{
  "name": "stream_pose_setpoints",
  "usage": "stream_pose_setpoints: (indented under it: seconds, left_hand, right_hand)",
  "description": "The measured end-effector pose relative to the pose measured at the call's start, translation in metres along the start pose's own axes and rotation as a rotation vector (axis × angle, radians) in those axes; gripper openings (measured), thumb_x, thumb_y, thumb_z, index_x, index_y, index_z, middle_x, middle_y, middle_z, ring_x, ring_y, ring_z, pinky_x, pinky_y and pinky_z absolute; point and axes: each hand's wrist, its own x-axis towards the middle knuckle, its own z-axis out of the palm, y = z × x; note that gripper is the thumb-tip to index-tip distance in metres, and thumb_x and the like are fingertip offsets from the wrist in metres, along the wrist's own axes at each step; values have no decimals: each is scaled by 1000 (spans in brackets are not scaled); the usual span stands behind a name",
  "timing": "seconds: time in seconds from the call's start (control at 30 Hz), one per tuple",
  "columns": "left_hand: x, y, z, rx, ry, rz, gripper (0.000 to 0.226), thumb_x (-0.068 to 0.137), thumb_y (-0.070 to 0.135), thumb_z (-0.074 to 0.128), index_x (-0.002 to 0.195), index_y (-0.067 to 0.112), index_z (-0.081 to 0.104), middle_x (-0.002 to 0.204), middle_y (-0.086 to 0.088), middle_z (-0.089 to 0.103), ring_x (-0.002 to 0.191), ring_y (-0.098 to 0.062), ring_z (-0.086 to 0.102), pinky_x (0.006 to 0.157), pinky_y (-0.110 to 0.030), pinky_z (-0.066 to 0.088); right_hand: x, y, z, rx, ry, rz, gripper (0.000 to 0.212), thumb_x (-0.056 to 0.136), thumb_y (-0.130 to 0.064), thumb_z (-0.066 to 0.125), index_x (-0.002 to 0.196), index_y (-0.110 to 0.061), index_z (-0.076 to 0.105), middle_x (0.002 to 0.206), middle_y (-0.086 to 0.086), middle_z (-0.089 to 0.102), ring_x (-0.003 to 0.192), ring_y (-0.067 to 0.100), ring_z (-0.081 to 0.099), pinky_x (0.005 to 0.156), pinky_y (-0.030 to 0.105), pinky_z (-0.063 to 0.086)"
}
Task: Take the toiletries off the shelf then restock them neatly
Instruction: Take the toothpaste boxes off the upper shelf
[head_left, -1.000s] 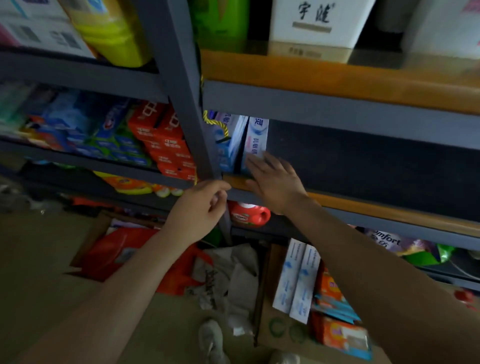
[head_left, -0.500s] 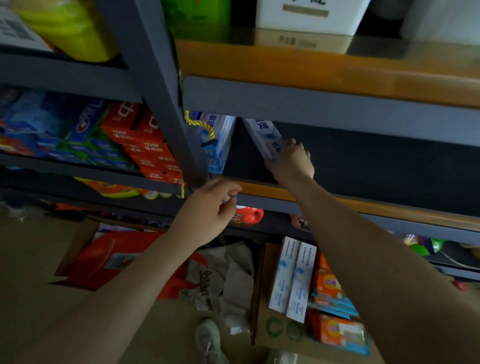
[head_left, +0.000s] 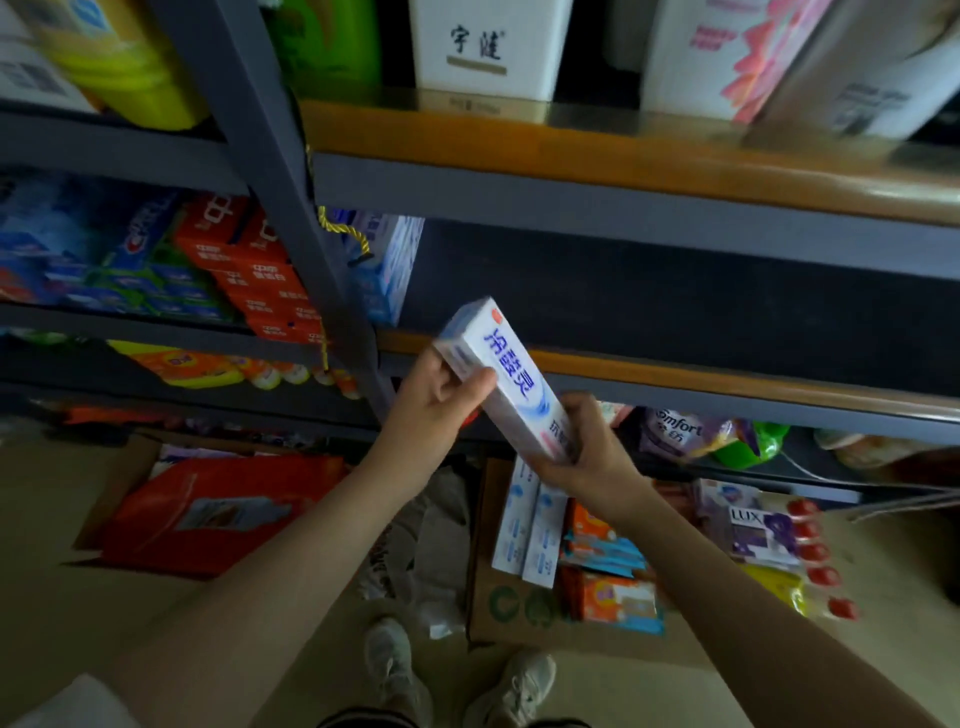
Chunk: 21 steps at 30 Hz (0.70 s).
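Toothpaste box now off the shelf and held tilted in front of its edge, where half a second ago the right hand alone was pulling it out from inside; left hand grips the upper end, right hand grips the lower end. Removal of this one looks done, likely headed to the cardboard box on the floor below, which already holds similar cartons. Shelf bay mostly bare, a few blue-white boxes left by the upright post; dim storeroom, beige floor, goods on neighbouring shelves.
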Motion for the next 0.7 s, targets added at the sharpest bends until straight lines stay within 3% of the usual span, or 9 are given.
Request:
stream_pose_setpoints:
  seconds: [0.07, 0.13, 0.27, 0.37, 0.43, 0.5, 0.53, 0.6, 0.7]
  left_hand:
    - [-11, -1, 11, 9, -49, 33, 39, 83, -3, 60, 111, 22, 50, 104, 6, 63, 92, 2, 64, 74, -16, 51]
    - [-22, -4, 21, 32, -130, 69, 48, 80, -6, 64, 111, 28, 49, 104, 8, 62, 92, 3, 63, 74, -15, 50]
    - [-35, -9, 26, 126, -200, 173, 48, 71, 18, 69, 113, 32, 50, 102, 13, 66, 102, -1, 62, 83, -18, 49]
    - [-30, -7, 16, -229, -138, 24, 40, 71, 5, 67, 108, 18, 55, 94, 7, 71, 94, -7, 65, 78, -23, 52]
    - [-24, -17, 3, -522, -154, -143, 52, 67, 14, 79, 113, 11, 54, 96, -2, 71, 92, -14, 66, 77, -29, 55]
    - [-23, -33, -7, -629, -138, -272, 72, 61, 31, 84, 121, 9, 52, 105, -9, 69, 99, -20, 65, 80, -34, 55]
    - [-24, -40, -8, -645, -128, -312, 73, 62, 34, 83, 123, 8, 53, 109, -11, 67, 101, -21, 64, 81, -35, 54]
    - [-28, -54, -4, -670, -87, -354, 52, 75, 33, 70, 120, 10, 56, 108, -11, 68, 100, -22, 65, 84, -37, 55]
    - [-30, -63, 13, -645, -7, -411, 26, 91, 21, 46, 112, 11, 58, 97, -7, 71, 91, -19, 67, 80, -35, 56]
  right_hand:
    - [-7, 6, 4, -50, 15, -29, 47, 78, -14, 71, 107, -26, 36, 95, -19, 50, 84, 5, 54, 61, 13, 44]
    - [-12, 9, 7, -138, 54, -63, 51, 79, -19, 71, 116, -23, 36, 96, -20, 48, 86, 5, 52, 62, 16, 39]
    - [-17, 8, 6, -219, 129, -71, 61, 73, -22, 77, 124, -18, 43, 114, -2, 53, 105, 15, 49, 70, 17, 31]
    - [-28, 4, 3, -248, 107, -113, 60, 71, -30, 79, 118, -16, 45, 107, -4, 55, 90, 7, 55, 60, 12, 33]
    - [-42, 1, 0, -172, 9, -208, 51, 77, -37, 72, 115, -24, 42, 103, -7, 58, 77, -6, 55, 59, 7, 39]
    - [-50, 1, -2, -117, -118, -235, 45, 83, -40, 59, 120, -33, 35, 108, -13, 55, 84, -6, 56, 67, 7, 42]
    - [-53, 2, -3, -60, -194, -184, 44, 83, -39, 56, 122, -37, 34, 109, -16, 54, 88, -4, 57, 71, 9, 44]
    - [-55, 6, -6, 197, -327, 23, 43, 83, -30, 57, 123, -36, 40, 109, -13, 58, 93, 2, 60, 75, 17, 49]
    - [-54, 24, -7, 324, -367, 241, 36, 90, -12, 58, 125, -15, 48, 103, -3, 63, 92, 15, 62, 76, 25, 52]
